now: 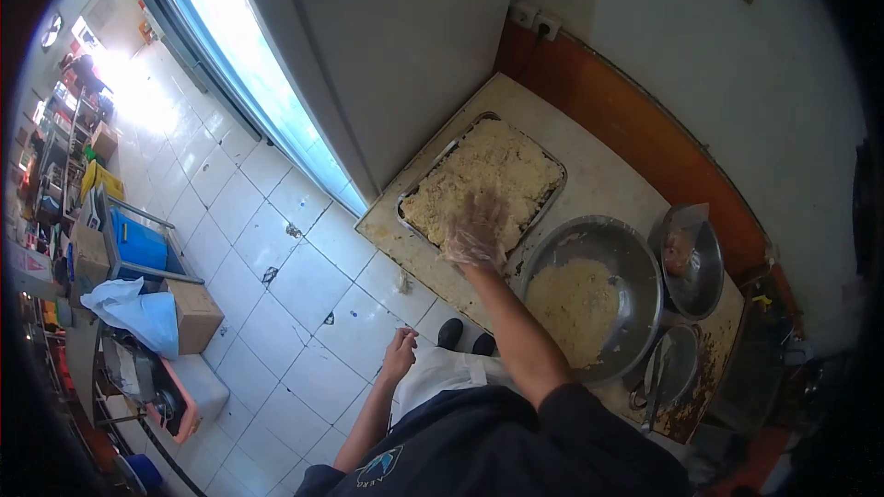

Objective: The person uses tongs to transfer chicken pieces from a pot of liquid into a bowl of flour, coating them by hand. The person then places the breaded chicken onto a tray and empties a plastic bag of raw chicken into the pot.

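My right hand, in a clear plastic glove, lies flat with its fingers stretched out on a pale yellow crumbly mixture. That mixture fills a dark-rimmed rectangular tray nearly to its edges. Beside my right forearm stands a large metal bowl with more of the pale crumbs in its bottom. Away from the table, my left hand is bare and hangs near my white apron. Its fingers are loosely curled in, and I see nothing in them.
A smaller metal bowl holding a plastic bag and a metal pan stand on the worn table, right of the large bowl. A grey panel rises behind the tray. Boxes and a blue bin stand left.
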Demonstrator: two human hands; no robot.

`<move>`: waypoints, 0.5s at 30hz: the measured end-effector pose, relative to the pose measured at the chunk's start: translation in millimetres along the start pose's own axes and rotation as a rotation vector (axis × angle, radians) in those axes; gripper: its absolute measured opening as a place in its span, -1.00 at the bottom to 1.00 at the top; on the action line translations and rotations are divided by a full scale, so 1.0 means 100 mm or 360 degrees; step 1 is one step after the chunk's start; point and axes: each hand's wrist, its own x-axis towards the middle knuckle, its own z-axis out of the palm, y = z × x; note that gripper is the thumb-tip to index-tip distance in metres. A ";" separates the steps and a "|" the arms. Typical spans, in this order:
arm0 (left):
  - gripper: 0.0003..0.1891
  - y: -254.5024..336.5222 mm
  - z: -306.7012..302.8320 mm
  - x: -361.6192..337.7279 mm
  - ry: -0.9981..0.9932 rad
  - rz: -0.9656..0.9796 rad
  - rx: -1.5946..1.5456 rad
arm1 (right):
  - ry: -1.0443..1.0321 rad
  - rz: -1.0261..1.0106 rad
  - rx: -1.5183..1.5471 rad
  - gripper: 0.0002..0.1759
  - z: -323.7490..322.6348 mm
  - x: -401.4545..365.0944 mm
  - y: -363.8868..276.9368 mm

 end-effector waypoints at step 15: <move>-0.81 0.51 0.28 0.07 -0.0258 0.0299 0.0237 | 0.0792 0.0232 0.1459 -0.76 -1.08 -0.78 2.02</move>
